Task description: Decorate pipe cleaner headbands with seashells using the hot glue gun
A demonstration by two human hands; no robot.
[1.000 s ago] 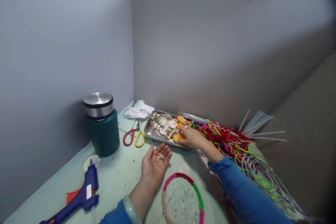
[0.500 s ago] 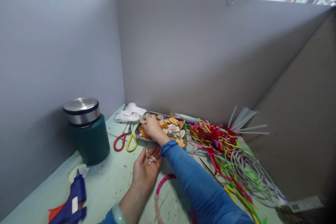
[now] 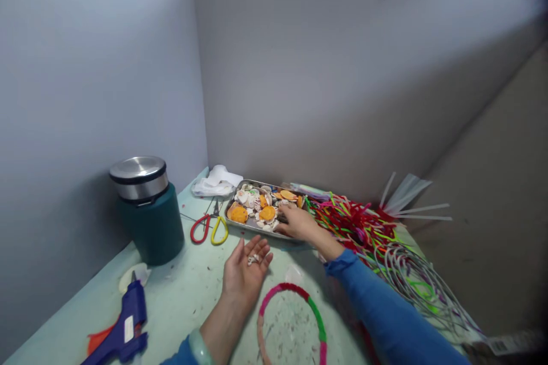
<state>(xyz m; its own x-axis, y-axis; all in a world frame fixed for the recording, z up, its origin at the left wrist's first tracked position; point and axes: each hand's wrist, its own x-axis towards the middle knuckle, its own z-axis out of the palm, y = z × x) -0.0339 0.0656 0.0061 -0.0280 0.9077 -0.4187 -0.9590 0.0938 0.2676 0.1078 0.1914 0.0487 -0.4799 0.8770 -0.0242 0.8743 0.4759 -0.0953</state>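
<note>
My left hand (image 3: 246, 274) lies palm up over the table with its fingers stretched out. A few small white shells (image 3: 253, 259) rest on it near the finger bases. My right hand (image 3: 298, 222) reaches into the right part of a metal tray (image 3: 257, 228), its fingers apart and touching the shells there; some fingertips are hidden among them. White and patterned shells (image 3: 248, 197) fill the tray, along with orange shells (image 3: 268, 214). Below the hands lies a fuzzy ring (image 3: 315, 315) in pink, red, green and peach.
On the left are a dark green flask (image 3: 152, 228) and a blue glue gun (image 3: 131, 319). Scissors (image 3: 209, 228) with red and yellow handles lie beside the tray. Colourful pipe cleaners (image 3: 359, 222) and coiled grey wire (image 3: 411, 274) cover the right side. Grey partitions (image 3: 325, 80) enclose the table.
My right hand has moved from the left part of the tray to its right part, uncovering orange shells. More of the ring shows. The left hand still holds the small shells.
</note>
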